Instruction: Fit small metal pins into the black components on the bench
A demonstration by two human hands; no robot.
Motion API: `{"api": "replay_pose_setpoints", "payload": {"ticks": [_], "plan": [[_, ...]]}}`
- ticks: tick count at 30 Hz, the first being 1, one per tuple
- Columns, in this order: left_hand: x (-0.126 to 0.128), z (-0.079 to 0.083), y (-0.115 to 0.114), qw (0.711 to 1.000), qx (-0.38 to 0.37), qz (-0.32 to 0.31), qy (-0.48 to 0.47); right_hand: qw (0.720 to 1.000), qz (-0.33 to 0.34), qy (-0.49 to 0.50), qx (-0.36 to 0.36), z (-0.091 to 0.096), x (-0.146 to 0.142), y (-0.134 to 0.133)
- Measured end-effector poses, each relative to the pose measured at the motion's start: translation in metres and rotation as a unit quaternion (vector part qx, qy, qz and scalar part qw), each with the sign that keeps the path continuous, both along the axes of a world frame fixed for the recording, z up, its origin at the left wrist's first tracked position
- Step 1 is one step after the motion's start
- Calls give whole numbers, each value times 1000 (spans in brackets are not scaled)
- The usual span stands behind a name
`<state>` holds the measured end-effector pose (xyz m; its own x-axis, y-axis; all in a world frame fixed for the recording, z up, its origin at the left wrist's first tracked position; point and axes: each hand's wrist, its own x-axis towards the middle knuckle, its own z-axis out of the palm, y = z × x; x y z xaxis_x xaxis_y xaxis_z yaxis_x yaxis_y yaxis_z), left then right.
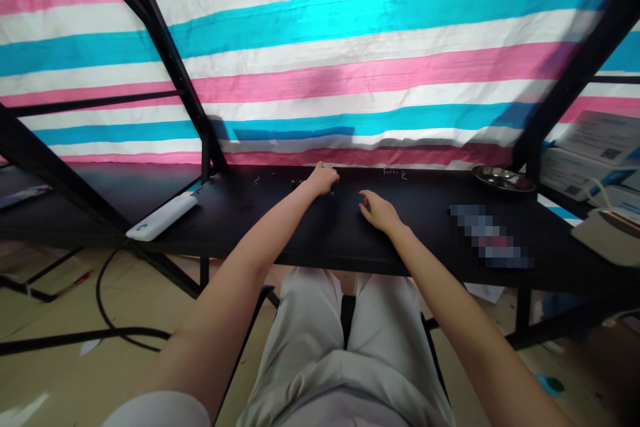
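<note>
My left hand (323, 179) reaches to the back of the black table (240, 213), its fingers bent down close to the tabletop. Small dark bits (296, 181) lie just left of it; whatever its fingertips pinch is hidden or too small to name. Nearer the front and to the right, my right hand (380, 211) rests low over the table, thumb and forefinger apart and nothing visible between them. Beyond it, along the back edge, is a row of tiny pale pieces, perhaps screws (393, 173). More tiny pale pieces (257, 180) are scattered farther left.
A long white case (163, 217) lies at the left by a black metal frame (170, 60). On the right are a shiny metal dish (503, 178), a blurred-out flat item (490, 237) and stacked white boxes (595, 153). A striped sheet (350, 80) hangs behind the table.
</note>
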<state>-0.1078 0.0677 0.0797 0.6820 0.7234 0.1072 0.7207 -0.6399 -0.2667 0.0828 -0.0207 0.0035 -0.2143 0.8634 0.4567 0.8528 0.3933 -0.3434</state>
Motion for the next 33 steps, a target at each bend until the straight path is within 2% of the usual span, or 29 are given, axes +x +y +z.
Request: {"api": "replay_pose_setpoints", "payload": {"ticks": [8, 13, 16, 20, 23, 26, 30, 33], "plan": [[-1, -1, -3, 1000, 2, -4, 4, 1000, -4, -6, 0, -1, 0, 1], [4, -3, -20, 997, 33, -43, -59, 999, -36, -15, 4, -2, 2, 4], [11, -12, -39, 989, 40, -83, -115, 994, -101, -36, 10, -3, 5, 7], [21, -39, -62, 977, 4, -109, -180, 980, -192, -50, -11, -4, 11, 8], [26, -61, -70, 973, -40, -90, -207, 971, -230, -49, -35, -5, 13, 7], [27, -73, -71, 972, -89, -49, -210, 968, -239, -49, -66, -9, 13, 8], [26, -77, -71, 976, -137, 6, -169, 963, -233, -48, -127, -17, 13, 14], [24, -77, -76, 979, -139, 16, -148, 960, -222, -46, -164, -19, 13, 16]]}}
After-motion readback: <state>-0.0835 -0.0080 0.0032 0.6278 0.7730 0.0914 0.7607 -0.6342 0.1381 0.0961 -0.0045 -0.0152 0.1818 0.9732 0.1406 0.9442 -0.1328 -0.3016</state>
